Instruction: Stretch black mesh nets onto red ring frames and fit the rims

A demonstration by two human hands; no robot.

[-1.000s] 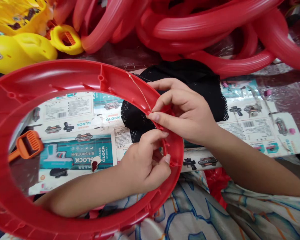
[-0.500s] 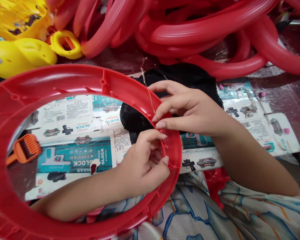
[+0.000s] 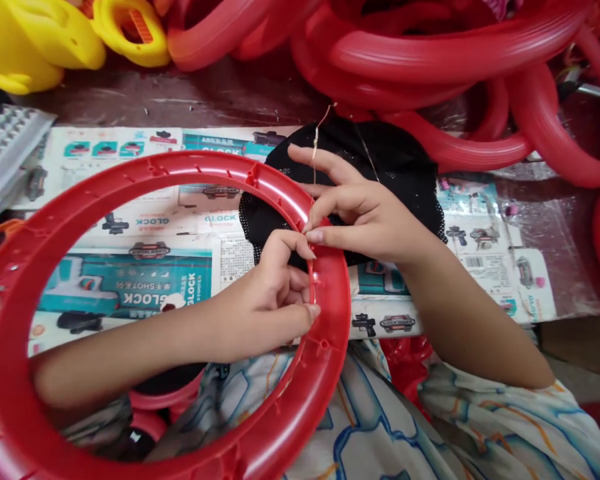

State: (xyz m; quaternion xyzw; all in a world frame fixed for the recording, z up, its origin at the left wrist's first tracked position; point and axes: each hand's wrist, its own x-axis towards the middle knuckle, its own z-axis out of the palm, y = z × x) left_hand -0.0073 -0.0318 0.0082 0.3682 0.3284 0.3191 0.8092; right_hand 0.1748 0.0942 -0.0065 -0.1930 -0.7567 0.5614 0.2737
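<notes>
A large red plastic ring [image 3: 323, 373] with an open, ribbed channel leans over the work surface. My left hand [image 3: 275, 287] reaches through its middle, with curled fingers and thumb closed on the inner rim. Just above, my right hand [image 3: 367, 220] pinches a thin pale wire [image 3: 315, 140] at the channel, its other fingers raised. The wire's upper length stands loose past those fingers, and a strand seems to run down along the inner rim. Behind the right hand lies a black mesh cloth [image 3: 405, 153]. What sits between the right fingertips is mostly hidden.
Flattened printed cardboard [image 3: 170, 280] covers the table [image 3: 130, 100]. Several red tubular rings [image 3: 430, 60] are piled at the back. Yellow duck-shaped parts [image 3: 65, 33] lie at back left, above a grey ridged tray [image 3: 10, 153]. Patterned fabric [image 3: 375, 413] covers my lap.
The view has shifted, showing more of the table's left side. The red ring appears tilted slightly differently. Both hands keep their places at its rim, and the right fingers still pinch the wire.
</notes>
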